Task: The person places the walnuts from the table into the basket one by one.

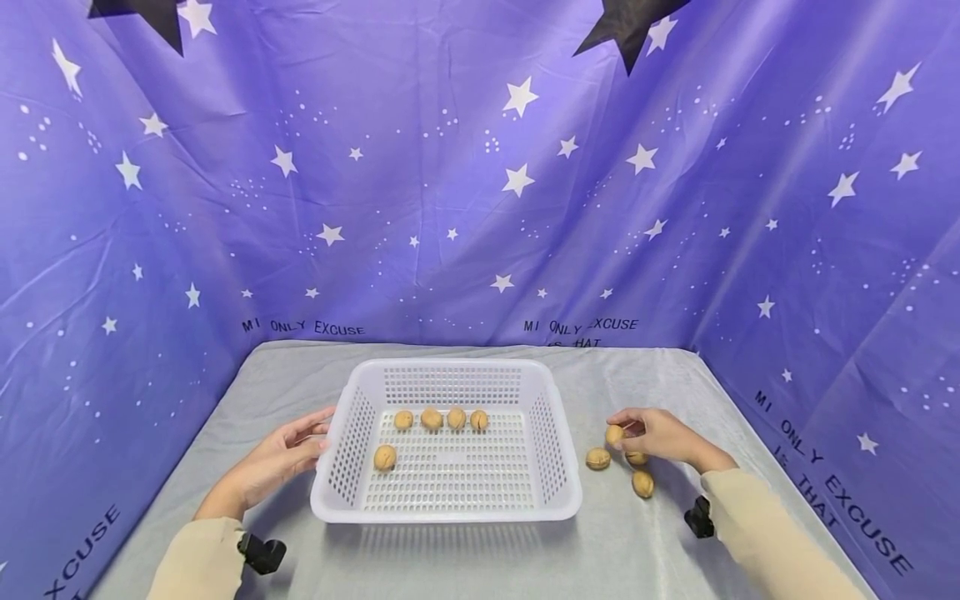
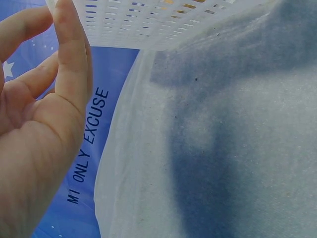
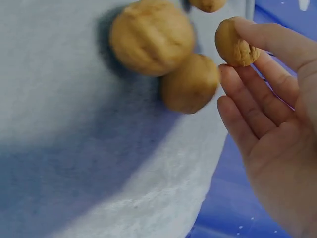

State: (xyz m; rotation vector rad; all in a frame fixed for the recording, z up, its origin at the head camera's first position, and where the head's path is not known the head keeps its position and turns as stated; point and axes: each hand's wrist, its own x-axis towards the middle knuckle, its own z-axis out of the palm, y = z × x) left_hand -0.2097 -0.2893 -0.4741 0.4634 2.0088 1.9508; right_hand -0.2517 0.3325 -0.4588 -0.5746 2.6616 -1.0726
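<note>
A white plastic basket (image 1: 446,515) with perforated walls stands on the grey cloth. My left hand (image 1: 279,457) is at its left side, fingers extended and their tips touching the basket near the rim. The left wrist view shows the thumb (image 2: 69,54) up against the basket's edge. Between thumb and fingertips, my right hand (image 1: 660,435) pinches a walnut (image 3: 237,43), to the right of the basket. Close around that hand lie other walnuts: one to its left (image 1: 597,458), one partly hidden under it (image 1: 637,458), and one nearer the front (image 1: 642,484).
Inside the basket, several walnuts (image 1: 431,418) form a row toward the back, and a single walnut (image 1: 385,457) sits at the left. Purple star-patterned curtains (image 1: 465,208) enclose the table (image 1: 420,567) at the back and both sides.
</note>
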